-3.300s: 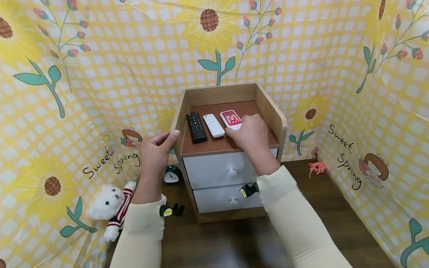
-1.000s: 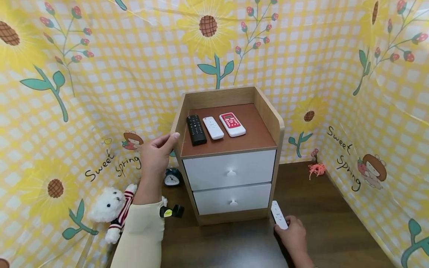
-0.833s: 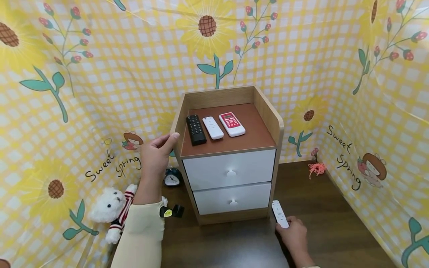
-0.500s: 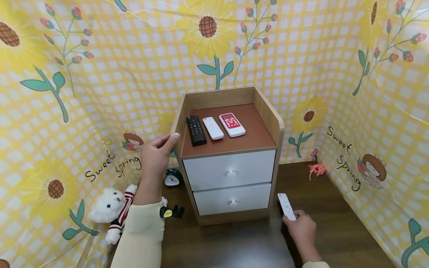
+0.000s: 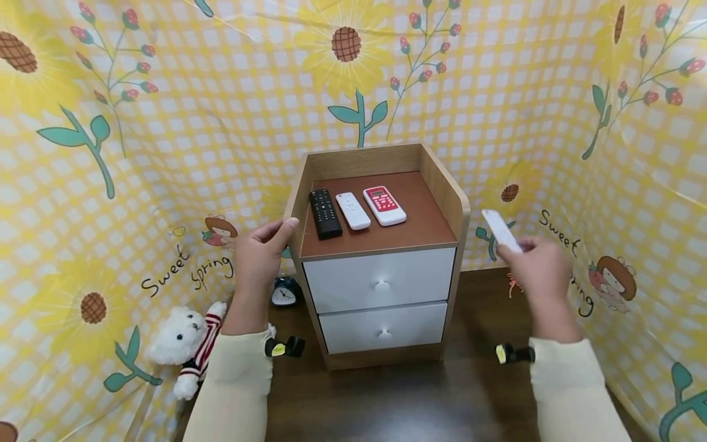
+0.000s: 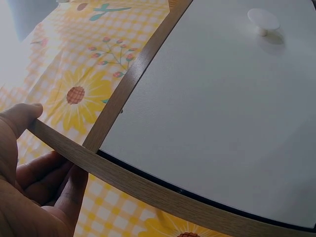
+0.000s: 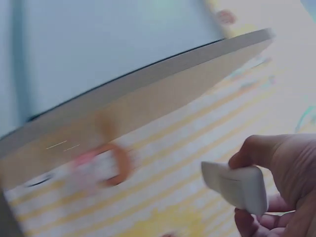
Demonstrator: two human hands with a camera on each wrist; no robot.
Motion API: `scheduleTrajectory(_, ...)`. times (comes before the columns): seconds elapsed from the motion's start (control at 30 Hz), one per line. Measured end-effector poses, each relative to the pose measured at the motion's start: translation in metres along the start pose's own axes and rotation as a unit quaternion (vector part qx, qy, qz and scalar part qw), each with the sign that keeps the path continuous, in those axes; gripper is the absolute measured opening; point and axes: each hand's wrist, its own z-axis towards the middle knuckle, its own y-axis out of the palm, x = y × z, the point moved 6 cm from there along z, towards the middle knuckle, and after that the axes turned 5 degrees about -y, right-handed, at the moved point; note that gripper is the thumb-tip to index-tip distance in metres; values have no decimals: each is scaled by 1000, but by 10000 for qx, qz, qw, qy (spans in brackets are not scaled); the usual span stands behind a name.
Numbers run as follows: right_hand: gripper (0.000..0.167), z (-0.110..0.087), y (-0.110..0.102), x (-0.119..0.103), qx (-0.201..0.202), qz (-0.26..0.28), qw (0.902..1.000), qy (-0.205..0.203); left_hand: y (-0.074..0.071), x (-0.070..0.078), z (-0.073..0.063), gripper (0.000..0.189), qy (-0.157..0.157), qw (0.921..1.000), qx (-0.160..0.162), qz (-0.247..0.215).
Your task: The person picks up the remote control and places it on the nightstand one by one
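Note:
My right hand [image 5: 540, 273] grips a slim white remote control [image 5: 501, 231] in the air, to the right of the cabinet. In the right wrist view the thumb and fingers pinch the remote [image 7: 236, 185] from both sides. With thumb and fingers, my left hand [image 5: 255, 261] holds the left side panel [image 6: 128, 180] of the small wooden cabinet [image 5: 463, 215]. On its brown top lie a black remote control [image 5: 326, 213], a white remote control [image 5: 353, 211] and a red-and-white remote control [image 5: 385, 206], side by side.
Raised panels border the cabinet top at left, back and right. Two white drawers [image 5: 342, 288] with round knobs face me, both closed. A dark alarm clock [image 5: 284, 291] and a white plush bear [image 5: 179, 334] are at the left. Orange string [image 5: 513, 285] lies behind my right hand.
My right hand left the red-and-white remote, went low beside the cabinet, and now has lifted the slim white remote from near the floor to about the cabinet top's height. The left hand stays.

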Motion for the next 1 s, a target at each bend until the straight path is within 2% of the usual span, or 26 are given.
scheduleTrajectory(0.13,61,17,-42,-45,134,-28,9998,-176,1,-1,-1,57,-61,10000,-38,31)
scheduleTrajectory(0.23,61,23,-60,-71,283,-119,9990,-327,2,0,-1,57,-74,9999,-73,46)
scheduleTrajectory(0.47,53,18,-69,-138,434,40,9969,-661,2,0,-1,59,-138,9998,-104,-55)
scheduleTrajectory(0.63,49,1,-61,-187,558,150,9933,-1004,0,1,2,58,-95,9998,-69,-182)
scheduleTrajectory(0.73,47,-9,-49,-208,588,104,9910,-1196,0,1,3,57,-54,9997,-55,-211)
scheduleTrajectory(0.87,47,-19,-28,-218,569,-193,9884,-1396,1,2,3,56,-7,9998,-68,-200)
scheduleTrajectory(1.0,47,-30,-5,-213,486,-480,9883,-1366,0,1,1,56,-69,9999,-68,-73)
